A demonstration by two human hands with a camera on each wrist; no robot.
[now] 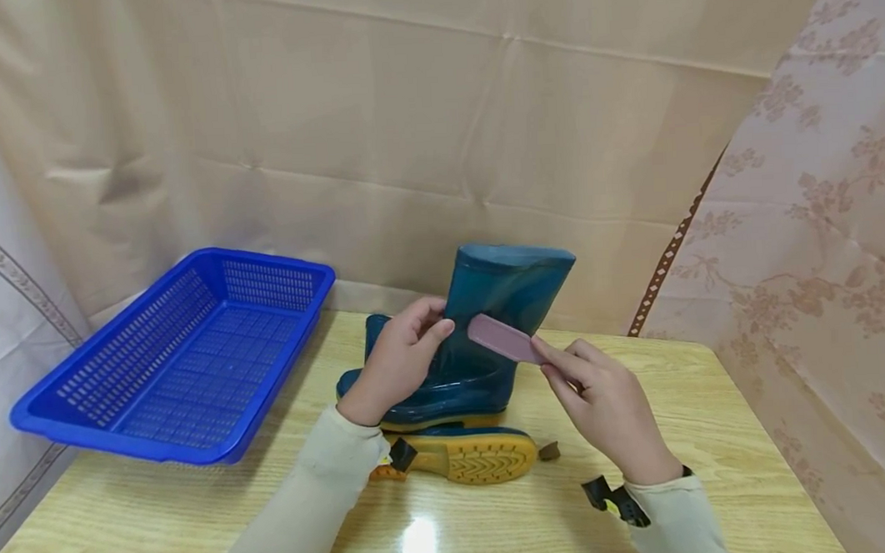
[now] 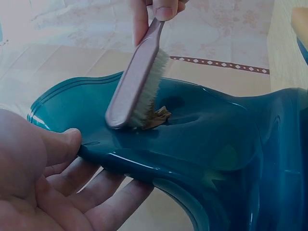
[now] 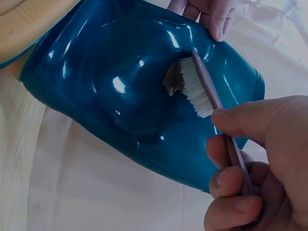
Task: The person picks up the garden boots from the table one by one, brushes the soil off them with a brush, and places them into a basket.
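Note:
A shiny teal rubber boot (image 1: 514,285) stands upright on the table, its shaft leaning right. My left hand (image 1: 402,358) pinches the shaft's edge, thumb on one face and fingers behind. My right hand (image 1: 607,406) holds a mauve-backed brush (image 1: 508,340) by its handle. White bristles (image 3: 196,89) meet the shaft beside a crumpled brown scrap (image 2: 159,117), which looks like a dry leaf. In front of the upright boot, a second boot lies on its side, showing its yellow treaded sole (image 1: 489,458).
On the table's left side is a blue plastic basket (image 1: 276,394) with slotted walls. Another small brown scrap (image 1: 549,451) lies on the wooden table (image 1: 691,430) by the sole's toe. A beige curtain (image 1: 374,121) hangs behind, with a flowered cloth (image 1: 844,205) at the right.

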